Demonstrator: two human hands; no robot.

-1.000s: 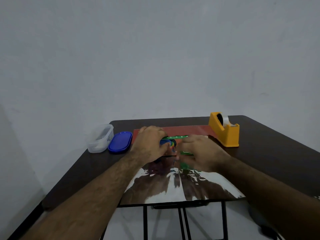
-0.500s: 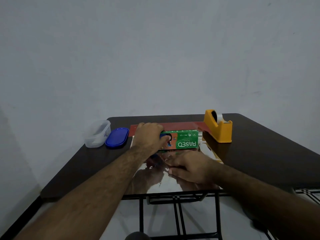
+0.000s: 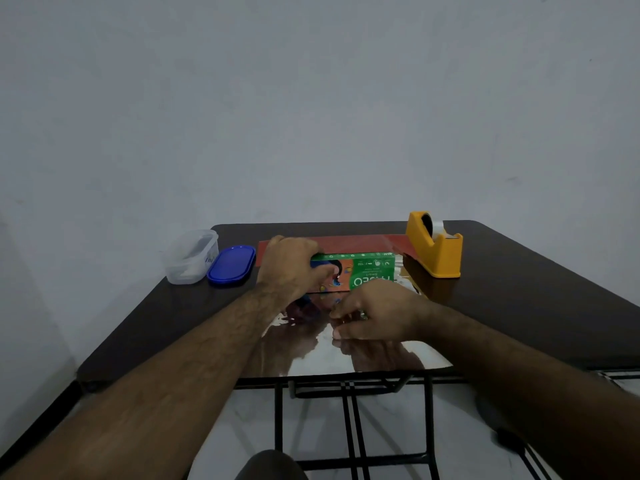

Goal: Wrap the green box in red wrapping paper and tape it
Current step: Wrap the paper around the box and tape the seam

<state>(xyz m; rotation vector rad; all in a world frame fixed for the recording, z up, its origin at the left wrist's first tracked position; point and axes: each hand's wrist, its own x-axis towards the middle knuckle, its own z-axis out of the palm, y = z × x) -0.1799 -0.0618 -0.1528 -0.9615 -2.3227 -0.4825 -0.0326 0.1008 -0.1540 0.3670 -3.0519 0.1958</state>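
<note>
The green box (image 3: 367, 271) stands on its long side on the wrapping paper (image 3: 311, 351). The paper lies with its shiny silver side up, and its red side (image 3: 349, 244) shows in a strip behind the box. My left hand (image 3: 291, 268) grips the box's left end, fingers over the top and thumb on the front face. In front of the box my right hand (image 3: 377, 313) rests on the silver paper with its fingers slightly bent and pointing left. It hides the box's lower right corner.
A yellow tape dispenser (image 3: 434, 247) stands on the dark table (image 3: 519, 306) right of the box. A clear plastic tub (image 3: 192, 256) and its blue lid (image 3: 231, 265) lie to the left. The paper's near edge reaches the table's front edge.
The box has been tipped up onto its long side and its printed face now shows. My right hand has come off the box and down onto the silver paper in front of it.
</note>
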